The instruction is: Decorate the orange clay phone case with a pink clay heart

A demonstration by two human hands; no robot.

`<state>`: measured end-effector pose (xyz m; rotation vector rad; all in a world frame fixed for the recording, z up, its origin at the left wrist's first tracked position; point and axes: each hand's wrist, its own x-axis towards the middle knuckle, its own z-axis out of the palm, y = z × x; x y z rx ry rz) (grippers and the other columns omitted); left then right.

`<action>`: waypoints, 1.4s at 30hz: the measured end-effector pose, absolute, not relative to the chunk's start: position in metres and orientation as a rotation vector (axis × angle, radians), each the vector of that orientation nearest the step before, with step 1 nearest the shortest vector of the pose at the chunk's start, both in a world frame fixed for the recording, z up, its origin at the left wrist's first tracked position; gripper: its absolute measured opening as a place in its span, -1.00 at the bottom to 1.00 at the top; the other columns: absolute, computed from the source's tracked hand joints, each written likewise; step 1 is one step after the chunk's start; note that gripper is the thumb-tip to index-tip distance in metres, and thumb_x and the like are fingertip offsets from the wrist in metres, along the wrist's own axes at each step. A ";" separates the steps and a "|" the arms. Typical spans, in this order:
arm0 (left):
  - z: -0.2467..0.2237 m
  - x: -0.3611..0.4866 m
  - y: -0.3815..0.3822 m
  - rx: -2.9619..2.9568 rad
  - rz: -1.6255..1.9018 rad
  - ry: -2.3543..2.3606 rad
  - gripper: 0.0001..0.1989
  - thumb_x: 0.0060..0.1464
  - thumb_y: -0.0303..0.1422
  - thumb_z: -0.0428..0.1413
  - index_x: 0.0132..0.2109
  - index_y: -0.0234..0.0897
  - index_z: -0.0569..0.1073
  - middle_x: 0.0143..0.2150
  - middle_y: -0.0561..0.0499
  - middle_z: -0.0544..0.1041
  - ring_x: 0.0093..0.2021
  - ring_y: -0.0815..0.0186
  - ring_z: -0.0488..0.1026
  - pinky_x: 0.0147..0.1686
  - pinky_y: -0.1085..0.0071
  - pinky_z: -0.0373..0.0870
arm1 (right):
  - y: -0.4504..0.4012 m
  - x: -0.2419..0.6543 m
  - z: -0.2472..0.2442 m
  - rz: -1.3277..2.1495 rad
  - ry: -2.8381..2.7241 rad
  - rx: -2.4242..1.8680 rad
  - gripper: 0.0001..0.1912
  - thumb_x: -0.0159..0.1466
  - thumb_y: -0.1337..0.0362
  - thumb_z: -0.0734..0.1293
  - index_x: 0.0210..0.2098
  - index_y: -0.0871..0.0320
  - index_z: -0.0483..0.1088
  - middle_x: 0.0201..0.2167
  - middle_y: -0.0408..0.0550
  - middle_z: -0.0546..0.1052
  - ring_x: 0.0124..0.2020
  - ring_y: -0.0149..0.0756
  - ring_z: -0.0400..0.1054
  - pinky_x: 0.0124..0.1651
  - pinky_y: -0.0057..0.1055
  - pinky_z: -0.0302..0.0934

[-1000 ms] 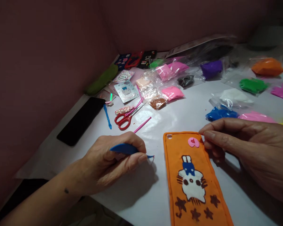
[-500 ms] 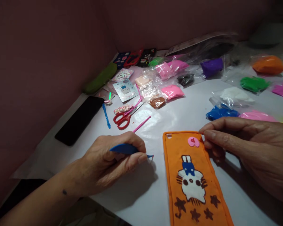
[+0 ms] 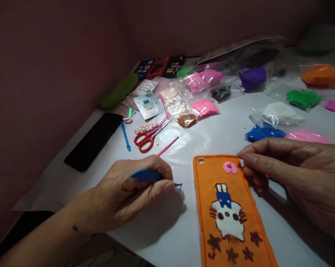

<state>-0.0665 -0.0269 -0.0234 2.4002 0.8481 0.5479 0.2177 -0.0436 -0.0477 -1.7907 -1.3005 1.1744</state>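
An orange clay-covered panel (image 3: 209, 207) lies on the white sheet, bearing a white cat figure in blue, several dark brown stars and a pink heart-like piece (image 3: 230, 167) near its top right corner. To its left, my left hand (image 3: 142, 189) holds a blue tool (image 3: 146, 175), its thin tip pointing right, with a tiny reddish bit at the end, clear of the panel. My right hand (image 3: 281, 170) has thumb and index finger pinched at the panel's top right corner; a small red bit shows between the fingertips.
Red-handled scissors (image 3: 145, 142), a pink stick (image 3: 168, 146), a blue tool (image 3: 125, 137) and a black phone (image 3: 93, 142) lie at the left. Bagged clay, including purple (image 3: 252, 78), orange (image 3: 321, 75) and blue (image 3: 263, 132), spreads across the back and right.
Both hands keep almost the same pose. The view has shifted very slightly, and the red bit at my right fingertips shows more clearly.
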 end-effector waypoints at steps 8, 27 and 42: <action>-0.020 -0.065 -0.028 2.383 0.646 0.832 -0.86 0.13 -0.62 0.06 -0.21 -0.34 0.41 -0.34 0.04 0.51 -0.53 0.55 0.35 -0.64 0.66 0.21 | -0.045 0.221 -0.051 1.171 -1.370 -1.779 -0.60 0.11 -0.20 0.35 -0.48 -0.01 0.50 -0.61 -0.12 0.49 -0.63 -0.31 0.32 -0.76 -0.52 0.09; 0.016 -0.039 -0.024 2.055 0.642 1.062 -0.89 0.19 -0.46 0.09 -0.29 -0.17 0.46 -0.45 0.12 0.47 -0.45 0.39 0.46 -0.51 0.54 0.39 | -0.040 0.214 -0.037 1.366 -1.317 -1.688 -0.76 0.15 0.07 0.33 -0.54 0.07 0.44 -0.58 -0.16 0.46 -0.54 -0.34 0.31 -0.53 -0.43 0.19; 0.009 -0.004 0.002 2.495 0.355 0.731 -0.90 0.23 -0.48 0.06 -0.11 -0.24 0.40 -0.22 0.06 0.47 -0.28 0.47 0.44 -0.29 0.59 0.33 | -0.037 0.210 -0.038 1.362 -1.329 -1.603 -0.79 0.18 0.20 0.30 -0.56 0.10 0.39 -0.63 -0.24 0.38 -0.61 -0.46 0.18 -0.61 -0.52 0.09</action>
